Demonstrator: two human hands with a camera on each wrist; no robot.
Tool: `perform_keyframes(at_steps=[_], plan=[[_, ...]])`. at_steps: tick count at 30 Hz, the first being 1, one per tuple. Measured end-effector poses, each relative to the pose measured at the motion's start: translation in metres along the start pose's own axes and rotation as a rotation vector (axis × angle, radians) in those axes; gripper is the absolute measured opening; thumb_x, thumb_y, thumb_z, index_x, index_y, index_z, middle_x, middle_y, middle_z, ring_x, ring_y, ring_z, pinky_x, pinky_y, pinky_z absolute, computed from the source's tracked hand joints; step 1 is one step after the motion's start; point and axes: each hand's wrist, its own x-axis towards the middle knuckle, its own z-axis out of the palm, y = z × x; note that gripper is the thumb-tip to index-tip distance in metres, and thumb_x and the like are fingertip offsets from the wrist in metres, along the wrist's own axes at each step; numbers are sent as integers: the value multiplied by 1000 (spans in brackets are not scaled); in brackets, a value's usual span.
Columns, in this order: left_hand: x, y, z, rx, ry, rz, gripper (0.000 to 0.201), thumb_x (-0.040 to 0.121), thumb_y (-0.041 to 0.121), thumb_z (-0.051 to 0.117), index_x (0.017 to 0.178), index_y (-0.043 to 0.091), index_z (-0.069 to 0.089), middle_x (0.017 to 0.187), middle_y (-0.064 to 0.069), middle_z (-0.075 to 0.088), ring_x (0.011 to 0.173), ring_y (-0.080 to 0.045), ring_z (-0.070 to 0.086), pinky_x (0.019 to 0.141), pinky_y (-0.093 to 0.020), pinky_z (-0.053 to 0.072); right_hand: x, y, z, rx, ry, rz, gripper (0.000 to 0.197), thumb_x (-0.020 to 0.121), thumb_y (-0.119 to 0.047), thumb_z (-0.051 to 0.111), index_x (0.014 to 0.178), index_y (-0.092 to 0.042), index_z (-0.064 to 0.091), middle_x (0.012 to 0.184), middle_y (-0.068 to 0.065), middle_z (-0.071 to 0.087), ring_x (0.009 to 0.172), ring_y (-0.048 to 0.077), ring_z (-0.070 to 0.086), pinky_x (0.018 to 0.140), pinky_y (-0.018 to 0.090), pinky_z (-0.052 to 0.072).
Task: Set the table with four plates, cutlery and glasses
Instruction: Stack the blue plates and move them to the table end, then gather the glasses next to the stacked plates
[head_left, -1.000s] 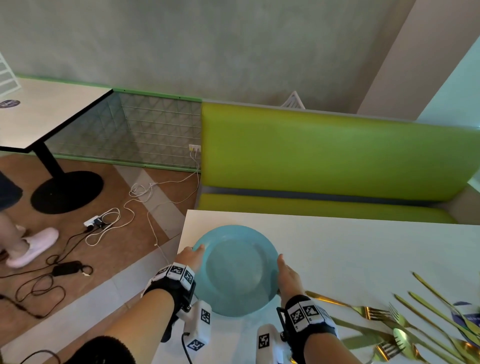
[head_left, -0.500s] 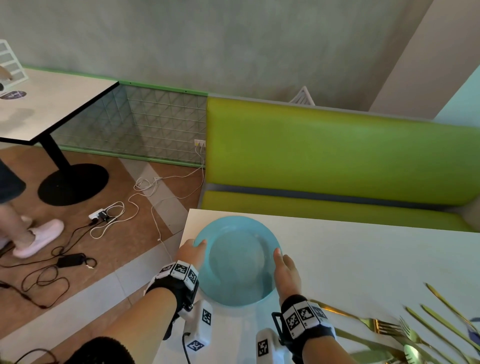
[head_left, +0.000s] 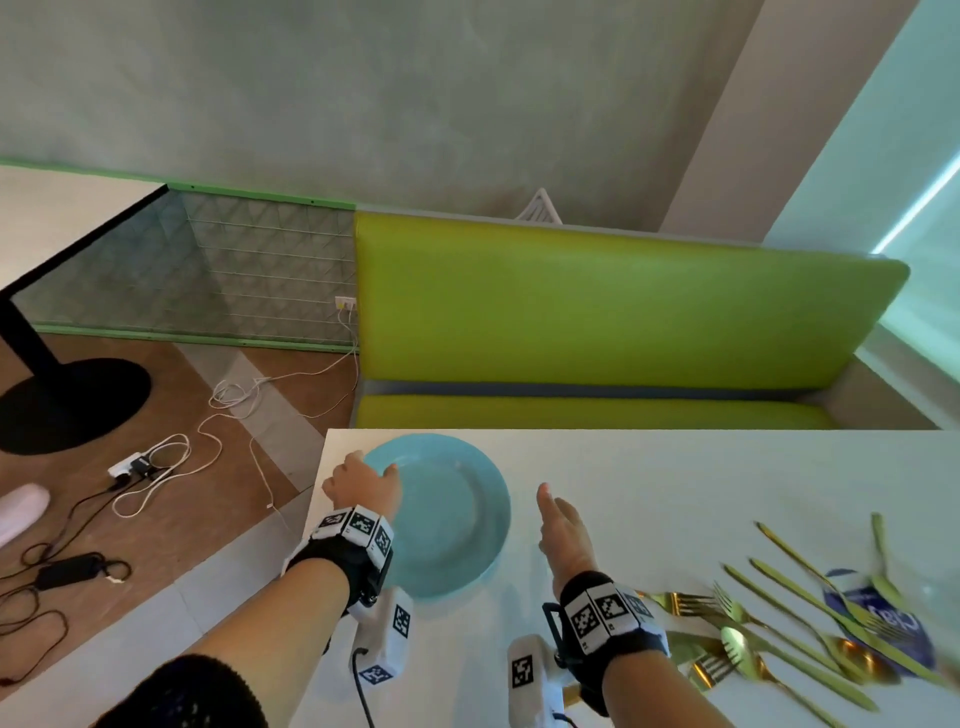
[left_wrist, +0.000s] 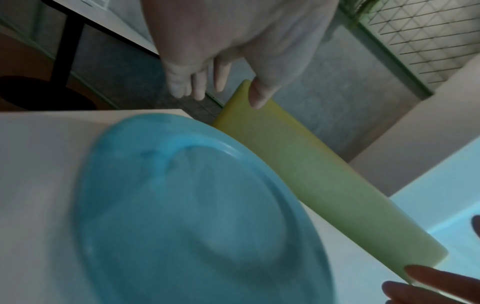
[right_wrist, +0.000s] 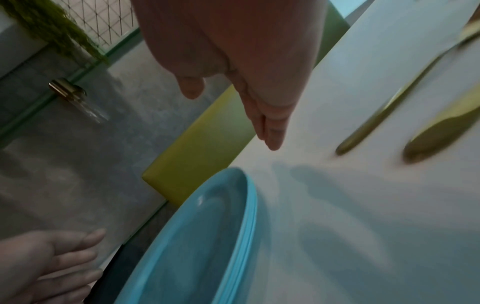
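One blue plate (head_left: 447, 514) lies at the table's (head_left: 675, 467) far-left corner; our left hand (head_left: 363, 486) and right hand (head_left: 563, 530) hang released, fingers straight. Next, we judge, comes the cutlery (head_left: 789, 618).

I see plate (head_left: 452, 519) light blue; cutlery (head_left: 789, 623) gold; table (head_left: 675, 478) white; bench (head_left: 597, 312) lime green; wristbands (head_left: 358, 527) black-white checker tags.

head: bright, daylight from right — wrists: dim, motion-blurred — edges: wide-angle bowed
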Motion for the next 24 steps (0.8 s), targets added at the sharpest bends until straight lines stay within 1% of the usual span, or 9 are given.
perform_keyframes(at_steps=[3,5,8,10,12,14,16,20,24], plan=[[-21,26,18,-28,-11,65,49,91,17,54,135,0,43,136,-26,46,130,-40,36,108,-40,23,-13,-5,-43,-19,48,-39,42,87,-55,50,104,-17,59,81,-5,49,73,12,45,77,31,39],[-41,48,36,-27,-78,124,45,91,15,53,133,0,45,136,-25,47,129,-39,39,108,-39,25,-24,-7,-82,-70,116,-50,36,92,-45,48,80,-14,61,70,-4,48,68,14,45,78,38,41],[-76,81,69,-8,-171,234,39,89,13,53,125,-3,52,129,-28,53,123,-42,46,102,-41,34,-36,0,-147,-133,226,-46,42,94,-33,48,85,7,58,73,6,47,73,22,46,73,35,41],[-105,103,91,10,-240,324,37,89,12,51,120,-6,53,125,-29,55,119,-43,49,97,-42,39,-42,10,-192,-126,241,-25,35,93,-28,50,81,3,61,70,5,47,69,22,46,70,35,41],[-134,124,111,20,-313,400,39,90,13,51,126,-2,51,131,-23,54,124,-38,48,100,-38,38,-48,20,-234,-113,284,2,26,92,-24,52,81,-5,66,68,3,49,68,21,48,69,35,44],[-163,143,133,16,-376,469,43,90,14,52,131,2,48,136,-17,51,129,-32,45,104,-32,35,-49,31,-276,-127,341,19,24,92,-23,53,77,-10,65,70,3,53,74,22,51,72,35,44],[-190,158,157,14,-437,509,44,89,16,55,131,3,48,137,-14,51,129,-29,46,104,-30,35,-49,44,-315,-156,380,48,19,93,-24,52,87,-13,66,80,4,59,83,22,54,78,37,49],[-238,185,211,56,-538,539,46,88,19,58,131,6,47,135,-12,52,127,-27,48,102,-29,38,-47,65,-384,-138,388,129,13,94,-24,51,100,-16,59,84,3,57,79,20,51,57,25,46],[-284,219,275,86,-627,549,55,83,22,64,132,7,44,135,-12,51,126,-26,48,102,-29,38,-41,82,-450,-168,426,172,10,92,-23,54,97,-16,59,91,8,59,78,21,52,54,23,45]])
